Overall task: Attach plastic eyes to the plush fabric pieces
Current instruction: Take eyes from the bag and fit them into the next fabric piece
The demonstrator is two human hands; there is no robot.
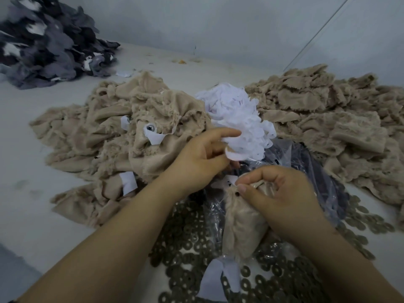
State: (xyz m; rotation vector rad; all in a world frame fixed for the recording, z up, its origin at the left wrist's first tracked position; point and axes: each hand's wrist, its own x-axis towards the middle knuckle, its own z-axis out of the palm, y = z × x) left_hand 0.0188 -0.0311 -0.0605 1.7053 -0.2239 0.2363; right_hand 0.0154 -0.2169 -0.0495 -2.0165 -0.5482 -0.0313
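The right hand (pixel 282 193) sits at about five o'clock from the middle of the view, its fingers (pixel 242 189) curled tight on the top edge of a beige plush fabric piece (pixel 240 224), thumb pressed beside a small dark hole in the cloth. The piece hangs down toward six o'clock, with a white backing patch (pixel 218 278) at its lower end. The left hand (pixel 201 158), just at center, reaches toward twelve o'clock; its forefinger lies straight against a heap of white patches (pixel 238 119), and the other fingers curl loosely with a patch end between them. Under both hands lies a clear plastic bag (pixel 306 162), and dark washers (pixel 188 232) are strewn over the tabletop (pixel 32 149) from six to four o'clock. At nine o'clock a beige pile (pixel 109 136) shows one fitted plastic eye (pixel 150 127). More beige pieces (pixel 323 110) are stacked at two o'clock, and a grey fabric pile (pixel 48 40) sits at eleven o'clock.
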